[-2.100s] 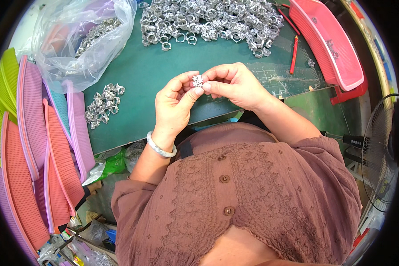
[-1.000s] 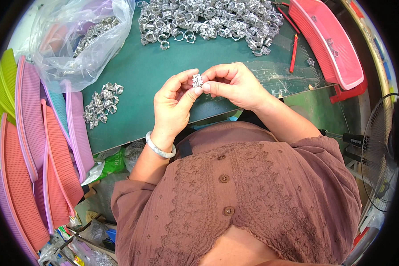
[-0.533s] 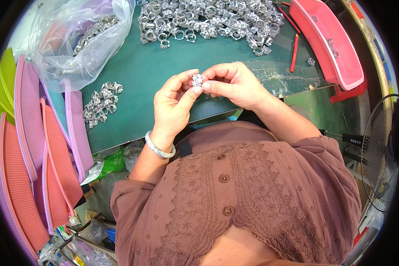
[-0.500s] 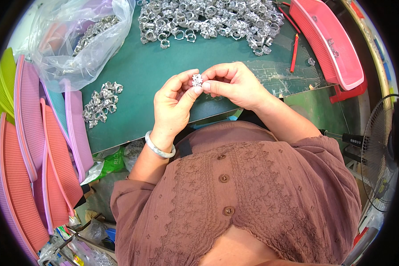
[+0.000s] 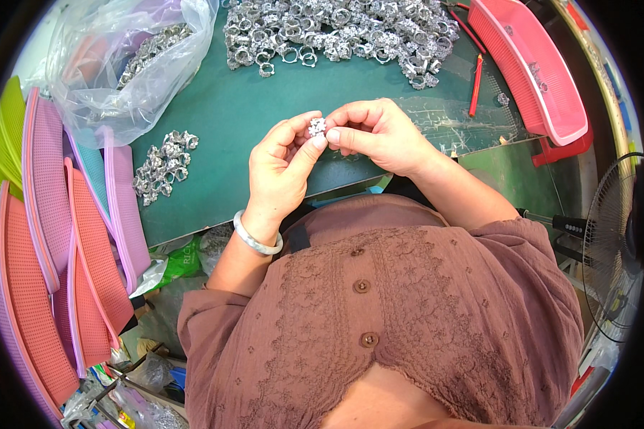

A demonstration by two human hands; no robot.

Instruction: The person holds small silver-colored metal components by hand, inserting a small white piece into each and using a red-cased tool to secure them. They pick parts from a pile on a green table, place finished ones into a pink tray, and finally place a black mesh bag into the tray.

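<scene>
A silver ring [image 5: 317,127] with a cluster of clear stones is pinched between my two hands, above the near part of the green table [image 5: 222,143]. My left hand [image 5: 283,154], with a pale bangle on its wrist, closes thumb and fingers on the ring's left side. From the other side, my right hand [image 5: 379,136] grips it between thumb and forefinger, the other fingers curled. The ring's band is mostly hidden by the fingers. A large pile of similar silver rings [image 5: 336,32] covers the far table, and a smaller pile [image 5: 166,166] lies left of my hands.
A clear plastic bag [image 5: 132,79] holding rings sits far left. Stacked purple, orange and green baskets [image 5: 46,193] stand along the left. At right are a pink basket [image 5: 526,71] with a few rings in it, a red-handled tool [image 5: 475,86] and a fan [image 5: 608,243].
The ring has turned slightly between my fingertips, its stone cluster now facing up more. Both hands stay in nearly the same place.
</scene>
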